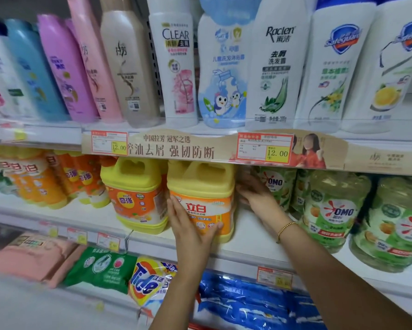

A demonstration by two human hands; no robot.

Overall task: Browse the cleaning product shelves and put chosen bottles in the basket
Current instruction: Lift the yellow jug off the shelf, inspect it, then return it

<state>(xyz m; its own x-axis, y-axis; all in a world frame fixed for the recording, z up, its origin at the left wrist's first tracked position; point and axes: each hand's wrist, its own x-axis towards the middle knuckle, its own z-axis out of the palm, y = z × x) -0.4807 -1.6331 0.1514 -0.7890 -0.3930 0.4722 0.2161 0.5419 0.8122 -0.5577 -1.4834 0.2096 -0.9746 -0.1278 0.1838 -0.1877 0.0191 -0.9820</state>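
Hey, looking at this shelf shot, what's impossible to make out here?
Head view only:
- Basket: nowhere in the frame.
- Right hand: its fingertips are motion-blurred beside the yellow jug, so its grip is unclear.
- Left hand: covers part of the jug's label.
- Top-shelf bottles: most caps are cut off by the upper edge.
- Lower price tags: too small and blurred to read.

A yellow jug point(201, 198) is banded with an orange label; green Omo bottles point(331, 210) are printed with red splashes.
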